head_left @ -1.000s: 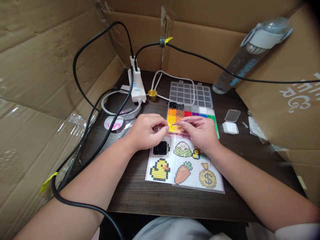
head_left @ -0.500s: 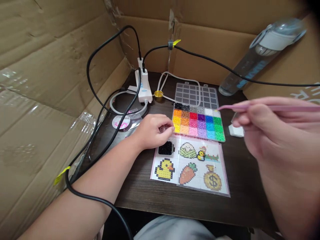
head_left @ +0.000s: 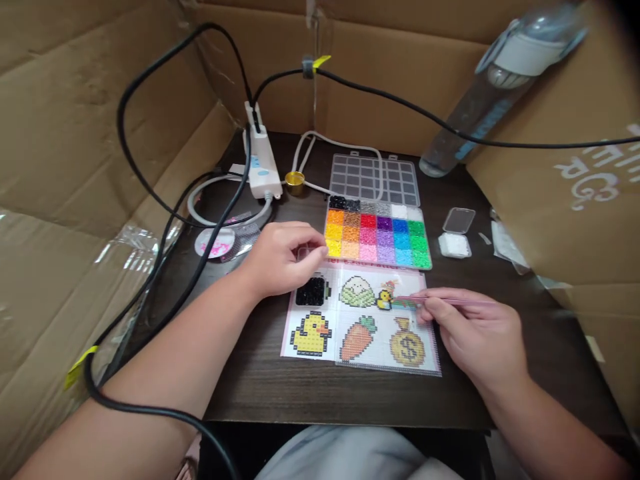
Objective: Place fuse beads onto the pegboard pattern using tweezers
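pink tweezers [head_left: 463,302] have come down beside the small yellow duck [head_left: 385,300].

tweezers [head_left: 465,303] smooth, metal-look. pattern sheet [head_left: 383,333] paper w/ glossy clear plastic over. bead box [head_left: 429,248] & lid [head_left: 350,177] clear plastic. tabletop [head_left: 280,393] wood-grain, semi-matt. walls [head_left: 410,70] matt cardboard w/ shiny tape [head_left: 137,250]. cup [head_left: 295,187] glossy, metal-look.

Left hand [head_left: 287,260] curled; right hand [head_left: 477,333] pinching.
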`<action>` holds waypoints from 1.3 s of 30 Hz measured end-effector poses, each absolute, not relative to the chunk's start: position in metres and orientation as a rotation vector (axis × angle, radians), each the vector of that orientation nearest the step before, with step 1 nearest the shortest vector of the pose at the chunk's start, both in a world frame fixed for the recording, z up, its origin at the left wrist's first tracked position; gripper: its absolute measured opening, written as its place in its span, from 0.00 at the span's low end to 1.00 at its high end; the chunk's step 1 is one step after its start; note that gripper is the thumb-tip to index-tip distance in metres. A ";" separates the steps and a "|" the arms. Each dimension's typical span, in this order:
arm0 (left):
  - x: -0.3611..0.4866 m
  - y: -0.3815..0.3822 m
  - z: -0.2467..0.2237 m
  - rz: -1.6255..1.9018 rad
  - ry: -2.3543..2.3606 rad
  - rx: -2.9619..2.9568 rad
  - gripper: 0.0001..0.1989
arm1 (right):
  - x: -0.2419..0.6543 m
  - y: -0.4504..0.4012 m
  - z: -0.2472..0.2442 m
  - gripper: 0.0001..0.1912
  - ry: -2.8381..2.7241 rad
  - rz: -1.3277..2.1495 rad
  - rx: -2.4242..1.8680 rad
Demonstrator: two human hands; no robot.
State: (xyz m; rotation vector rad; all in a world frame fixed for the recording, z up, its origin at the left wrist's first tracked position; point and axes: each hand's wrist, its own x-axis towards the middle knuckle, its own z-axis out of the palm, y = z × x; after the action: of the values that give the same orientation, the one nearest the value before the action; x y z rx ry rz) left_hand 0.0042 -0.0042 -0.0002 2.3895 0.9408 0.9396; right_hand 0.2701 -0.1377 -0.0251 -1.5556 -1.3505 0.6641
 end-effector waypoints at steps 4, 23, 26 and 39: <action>0.005 -0.003 0.003 0.897 0.975 2.394 0.06 | 0.268 -0.133 -0.022 0.07 -1.328 0.812 -1.551; 0.004 -0.003 0.005 0.894 0.985 2.401 0.07 | 0.261 -0.131 -0.022 0.05 -1.298 0.813 -1.577; 0.004 -0.003 0.004 0.911 0.980 2.392 0.07 | 0.261 -0.131 -0.022 0.05 -1.294 0.815 -1.588; 0.003 -0.003 0.003 0.924 0.960 2.414 0.06 | 0.266 -0.133 -0.023 0.06 -1.286 0.798 -1.559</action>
State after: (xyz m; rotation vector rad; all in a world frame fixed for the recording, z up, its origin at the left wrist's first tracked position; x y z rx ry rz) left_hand 0.0033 -0.0031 0.0030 2.4143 0.9603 0.9236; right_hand 0.2659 -0.1328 -0.0232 -1.5591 -1.2857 0.7975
